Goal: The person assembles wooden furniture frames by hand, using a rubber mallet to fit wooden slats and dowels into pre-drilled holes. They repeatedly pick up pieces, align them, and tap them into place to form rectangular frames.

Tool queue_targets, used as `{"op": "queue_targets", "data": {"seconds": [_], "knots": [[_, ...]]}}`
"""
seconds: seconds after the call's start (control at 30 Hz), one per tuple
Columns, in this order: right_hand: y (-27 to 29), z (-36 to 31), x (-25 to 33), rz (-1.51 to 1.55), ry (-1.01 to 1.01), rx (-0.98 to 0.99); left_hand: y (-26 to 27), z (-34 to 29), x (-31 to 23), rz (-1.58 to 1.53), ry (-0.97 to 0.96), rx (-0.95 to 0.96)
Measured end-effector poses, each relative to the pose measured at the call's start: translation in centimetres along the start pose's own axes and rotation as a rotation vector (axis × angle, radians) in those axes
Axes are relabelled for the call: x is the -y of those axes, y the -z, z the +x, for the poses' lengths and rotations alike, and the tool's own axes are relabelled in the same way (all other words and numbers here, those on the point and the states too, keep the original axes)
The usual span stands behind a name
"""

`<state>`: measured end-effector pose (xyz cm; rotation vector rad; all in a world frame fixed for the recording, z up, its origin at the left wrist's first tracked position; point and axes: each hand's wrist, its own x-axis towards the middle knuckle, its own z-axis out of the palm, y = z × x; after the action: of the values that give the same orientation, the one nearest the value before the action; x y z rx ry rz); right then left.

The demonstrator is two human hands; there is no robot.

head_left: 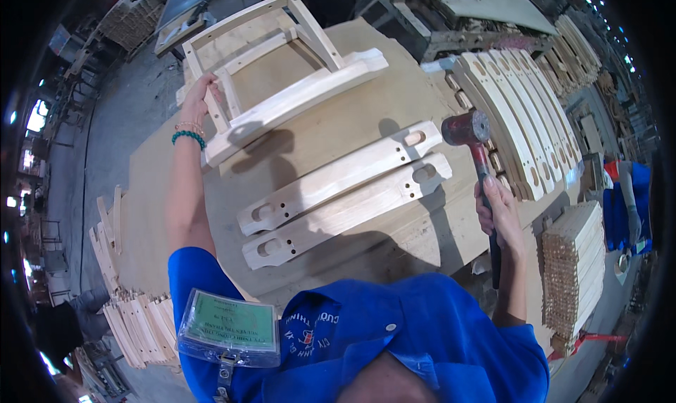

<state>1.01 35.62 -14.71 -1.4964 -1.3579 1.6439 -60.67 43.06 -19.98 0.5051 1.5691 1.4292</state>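
Note:
My left hand (198,101) is closed around the left side of a pale wooden frame (296,101), which rests tilted at the far left of the work table. My right hand (501,211) grips the dark handle of a mallet (466,128), its reddish-black head raised over the table's right side. Between my hands lie two loose wooden rails, a farther rail (338,174) and a nearer rail (345,211), roughly parallel. Each has slots and small holes at its ends. A light wooden piece sits in the farther rail's right slot.
Several slotted, curved rails (508,114) are stacked at the right of the brown table board (401,86). A tall stack of wooden pieces (574,269) stands at lower right, and slats (144,329) are piled at lower left. Another worktable (493,8) stands beyond.

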Motion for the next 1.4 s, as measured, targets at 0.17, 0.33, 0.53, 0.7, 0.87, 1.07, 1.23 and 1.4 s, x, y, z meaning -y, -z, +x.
{"op": "queue_targets", "data": {"seconds": [0.17, 0.33, 0.53, 0.7, 0.87, 1.07, 1.23, 1.4], "knots": [[0.3, 0.3, -1.2, 0.077, -0.027, -0.003, 1.9, 1.0, 0.6, 0.887, -0.428, -0.365], [-0.1, -0.7, -4.4, 0.125, -0.142, -0.167, -13.6, -13.5, 6.0, 0.953, -1.177, 0.200], [0.2, -1.9, -8.1, 0.152, -0.198, -0.122, -15.5, -25.2, 21.5, 1.396, -0.813, 0.248], [0.6, -2.9, -9.9, 0.102, -0.181, -0.128, -14.7, -24.0, 19.5, 1.366, -0.707, 0.251], [0.7, -4.3, -11.4, 0.089, -0.164, -0.216, -14.1, -21.5, 19.7, 1.405, -0.827, 0.226], [3.5, -2.6, -14.8, -0.043, -0.046, -0.140, -14.5, -21.5, 19.0, 1.478, -0.732, 0.238], [3.7, -3.7, -15.2, -0.065, -0.062, -0.077, -11.9, -21.8, 19.3, 1.063, -1.074, -0.157], [3.4, -3.6, -17.2, -0.057, -0.125, 0.016, -14.7, -18.8, 13.3, 0.219, 0.011, 0.246]]}}
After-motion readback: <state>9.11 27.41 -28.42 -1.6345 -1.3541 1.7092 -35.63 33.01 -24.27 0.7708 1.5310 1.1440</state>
